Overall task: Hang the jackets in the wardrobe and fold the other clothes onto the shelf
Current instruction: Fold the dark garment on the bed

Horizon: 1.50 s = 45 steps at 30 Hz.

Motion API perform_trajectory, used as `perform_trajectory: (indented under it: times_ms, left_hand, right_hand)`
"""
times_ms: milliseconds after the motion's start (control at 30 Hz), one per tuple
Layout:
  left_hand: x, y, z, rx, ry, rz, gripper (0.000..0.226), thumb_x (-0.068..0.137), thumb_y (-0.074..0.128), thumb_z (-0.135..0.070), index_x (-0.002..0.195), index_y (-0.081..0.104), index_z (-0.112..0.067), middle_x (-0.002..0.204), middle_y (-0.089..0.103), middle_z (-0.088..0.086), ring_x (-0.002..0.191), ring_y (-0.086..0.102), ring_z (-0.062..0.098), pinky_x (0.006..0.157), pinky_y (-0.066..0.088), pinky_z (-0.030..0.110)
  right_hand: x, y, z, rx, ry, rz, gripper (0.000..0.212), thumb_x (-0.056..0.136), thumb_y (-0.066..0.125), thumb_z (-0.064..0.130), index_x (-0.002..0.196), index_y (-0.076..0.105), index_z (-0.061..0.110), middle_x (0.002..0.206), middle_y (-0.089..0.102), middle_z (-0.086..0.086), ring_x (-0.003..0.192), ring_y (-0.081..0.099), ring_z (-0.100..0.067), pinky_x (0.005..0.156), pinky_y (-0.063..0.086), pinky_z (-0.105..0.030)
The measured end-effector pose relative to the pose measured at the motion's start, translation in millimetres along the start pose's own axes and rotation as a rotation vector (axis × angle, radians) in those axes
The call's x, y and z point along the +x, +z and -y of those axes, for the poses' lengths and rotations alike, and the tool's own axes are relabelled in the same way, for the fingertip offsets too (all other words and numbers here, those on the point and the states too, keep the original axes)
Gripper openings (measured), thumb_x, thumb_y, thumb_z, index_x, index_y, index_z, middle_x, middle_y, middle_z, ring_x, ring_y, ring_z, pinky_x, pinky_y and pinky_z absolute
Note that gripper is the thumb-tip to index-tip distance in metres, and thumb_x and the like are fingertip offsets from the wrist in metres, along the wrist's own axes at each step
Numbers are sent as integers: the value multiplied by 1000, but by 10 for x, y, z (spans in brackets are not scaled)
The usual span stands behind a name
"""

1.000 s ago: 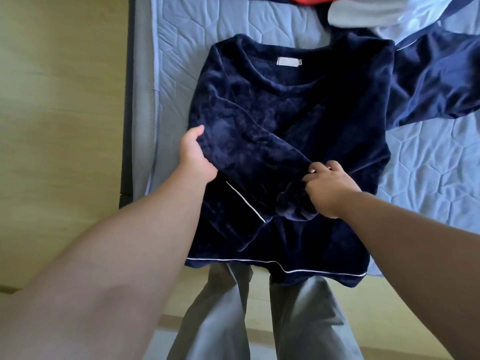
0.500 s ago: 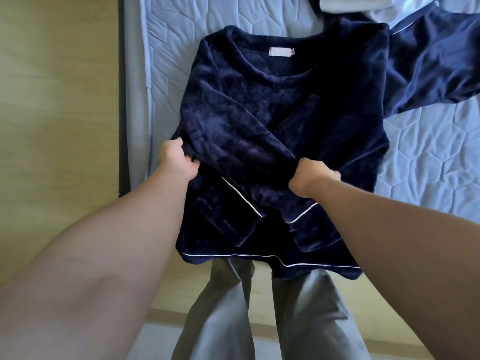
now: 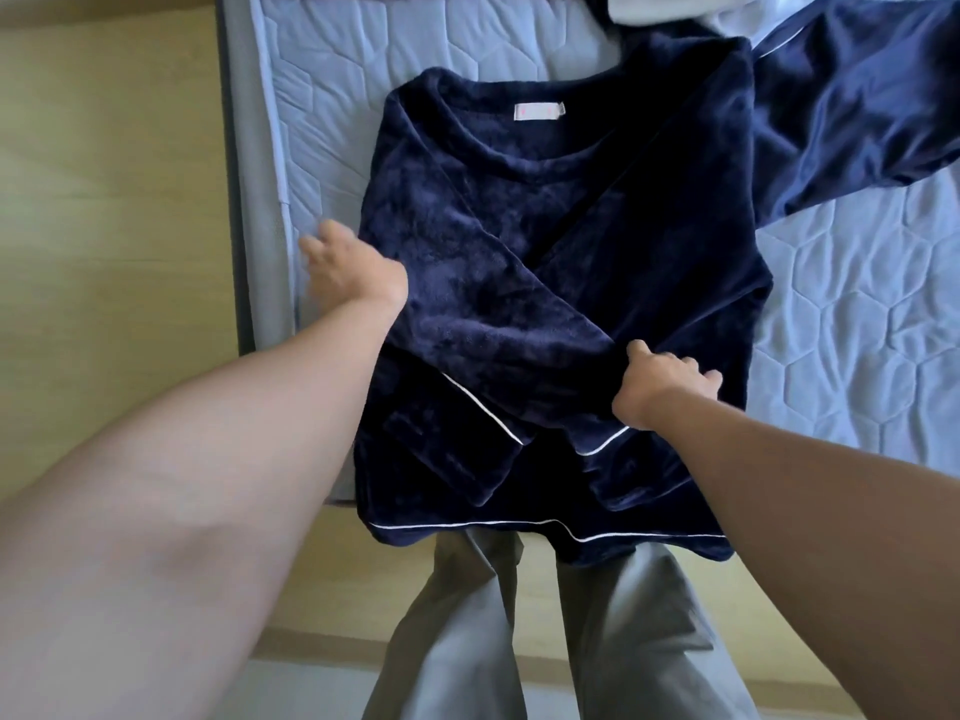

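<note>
1. Navy fleece top [image 3: 519, 241] lies flat on the mattress [image 3: 831, 330], with the label [image 3: 539, 111] at the far end. Its hem [image 3: 467, 527] spills over the near edge, just above the person's grey trousers [image 3: 519, 641].
2. Both sleeves are crossed over the chest. The upper sleeve [image 3: 493, 314] runs down from the left shoulder towards the right hand.
3. Right hand [image 3: 665, 387]: the fingers are curled round the upper sleeve near its cuff, bunching the fabric against the body of the top.
4. Left hand [image 3: 343, 267]: it is blurred, with the fingers spread and nothing in them. Its heel is against the top's left side and its fingers are over bare quilting.
5. Progress, as I judge it, is about midway on this one piece. The sleeves are in, but the body is not yet doubled over and nothing here has reached a shelf. Neither the wardrobe nor the shelf is in view.
6. More is waiting — another navy garment [image 3: 857, 96] and a pale garment [image 3: 644, 5] lie loose at the far right.
7. On the left it is tight: the mattress border sits just beside the left hand, then the wooden floor [image 3: 104, 226].
8. On the right there is open quilting beside the top, though the other navy garment touches its far shoulder.
9. The overhanging hem could drag the top down — folding it up towards the collar looks unobstructed.
</note>
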<state>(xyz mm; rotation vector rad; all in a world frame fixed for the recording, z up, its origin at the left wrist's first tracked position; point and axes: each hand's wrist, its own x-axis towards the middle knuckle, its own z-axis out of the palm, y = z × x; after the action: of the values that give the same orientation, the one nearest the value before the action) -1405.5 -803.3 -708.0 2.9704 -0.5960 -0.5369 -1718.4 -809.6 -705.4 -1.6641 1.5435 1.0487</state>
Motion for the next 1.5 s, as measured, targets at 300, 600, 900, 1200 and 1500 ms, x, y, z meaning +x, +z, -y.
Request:
perform_trajectory:
  times_ms: [300,600,900,1200,1500]
  left_hand:
    - [286,60,-1092,767,936,317,49,89,53,-5,137,46,-12,134,43,10,103,59,41,80,53,51]
    - [639,40,-1230,1151,696,251,58,90,57,-6,145,40,-9,146,35,17,129,47,40,94,46,48]
    - [805,66,-1081,865,550,175,67,80,68,1,141,39,-1,141,36,21,126,48,42,98,47,52]
    - [58,219,-605,603,879,-53,53,88,63,-21,135,41,-10,152,34,15,112,51,39,91,43,50]
    - [-509,617,-17,617,681,187,64,105,33,-47,160,10,-25,169,1,8,154,10,29,116,29,52]
  right_hand:
    - [128,-207,-299,155,-11,111,11,81,52,14,89,56,20,89,61,-1,73,62,-22,60,52,-32]
    - [258,-435,-336,60,36,134,14,79,51,7,83,60,17,84,63,-5,71,61,-25,71,50,-38]
    - [262,-622,-215,-243,129,73,45,48,34,5,81,62,20,78,63,0,68,57,-24,69,42,-41]
    - [278,-362,-354,-172,179,13,55,81,50,10,135,42,12,99,56,-5,78,50,-28,64,39,-42]
    - [418,-157,-490,-336,212,-132,37,95,47,24,131,44,13,130,51,-15,115,54,-32,77,40,-42]
